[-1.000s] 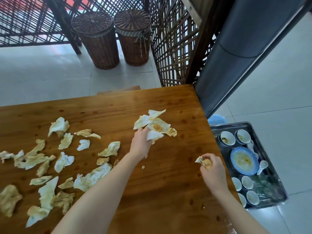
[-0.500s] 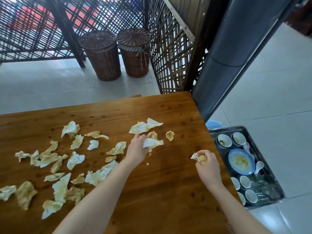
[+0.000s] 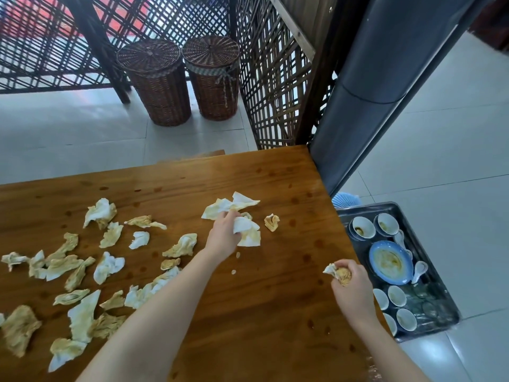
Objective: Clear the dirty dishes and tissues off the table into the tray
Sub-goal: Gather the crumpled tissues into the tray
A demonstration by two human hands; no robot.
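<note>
Several crumpled, yellow-stained tissues (image 3: pixel 68 268) litter the left half of the wooden table (image 3: pixel 261 312). My left hand (image 3: pixel 224 237) grips a stained white tissue (image 3: pixel 249 232) near the table's middle. Just beyond it lie a larger tissue (image 3: pixel 230 206) and a small crumpled one (image 3: pixel 271 222). My right hand (image 3: pixel 351 288) holds a balled, stained tissue (image 3: pixel 337 272) near the table's right edge. On the floor to the right stands a dark metal tray (image 3: pixel 407 213) with a dirty blue plate (image 3: pixel 388 261), several small white bowls (image 3: pixel 362 227) and white spoons (image 3: pixel 420 268).
Two lidded wicker baskets (image 3: pixel 157 81) (image 3: pixel 213 75) stand on the tiled floor beyond the table. A dark lattice screen (image 3: pixel 270 86) and a grey column (image 3: pixel 366 86) rise at the table's far right corner. Small crumbs (image 3: pixel 234 271) lie near my left forearm.
My left hand has gathered a tissue and drawn it slightly toward me, off the pile at the table's middle. My right hand still holds its balled tissue. The camera has tilted up a little.
</note>
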